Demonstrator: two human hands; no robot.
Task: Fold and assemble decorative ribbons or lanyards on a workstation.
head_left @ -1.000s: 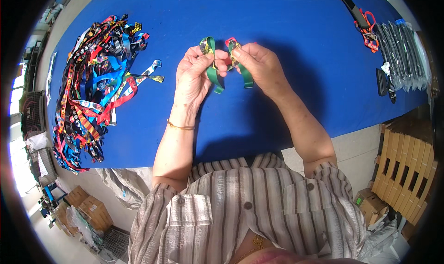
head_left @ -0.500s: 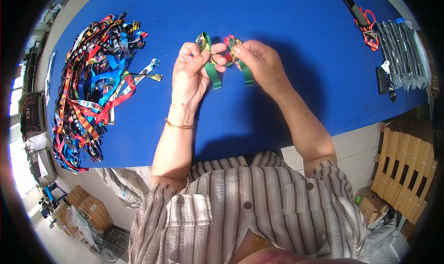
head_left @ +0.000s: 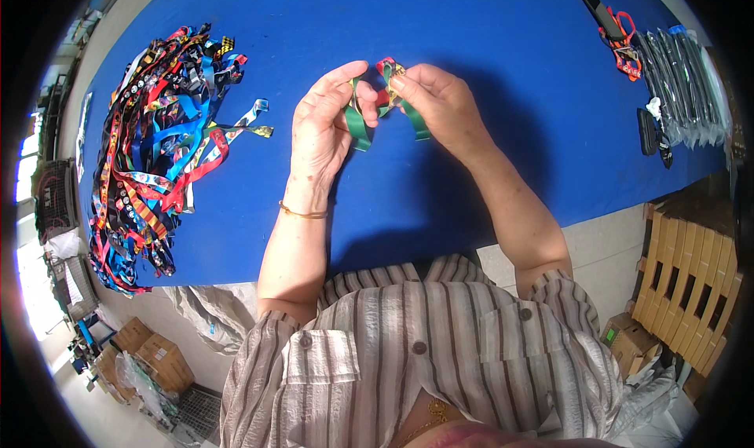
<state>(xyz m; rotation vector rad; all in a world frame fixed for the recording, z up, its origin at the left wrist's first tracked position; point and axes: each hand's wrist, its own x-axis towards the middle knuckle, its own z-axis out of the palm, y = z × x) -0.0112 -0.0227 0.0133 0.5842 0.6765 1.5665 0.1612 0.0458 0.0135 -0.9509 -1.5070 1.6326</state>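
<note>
A green strap (head_left: 356,126) with a colourful printed face is held between my two hands above the blue table. My left hand (head_left: 322,126) is closed on one part of it, between thumb and fingers, with the index finger stretched upward. On the other side, my right hand (head_left: 444,106) pinches a looped red and yellow printed part between thumb and fingers. Two plain green lengths hang down, one by each hand. Fingers cover parts of the strap, so how its middle runs is hard to follow.
A long heap of multicoloured printed straps (head_left: 161,153) lies on the blue table (head_left: 377,204) at the left. At the far right are orange-handled scissors (head_left: 626,36), a row of plastic-wrapped dark packets (head_left: 683,87) and a small black item (head_left: 648,132). Cardboard boxes (head_left: 162,362) stand on the floor.
My left index finger has straightened upward. The printed loop that stood above my left hand has dropped, and the green length there now curves lower around the fingers. My right hand keeps its pinch.
</note>
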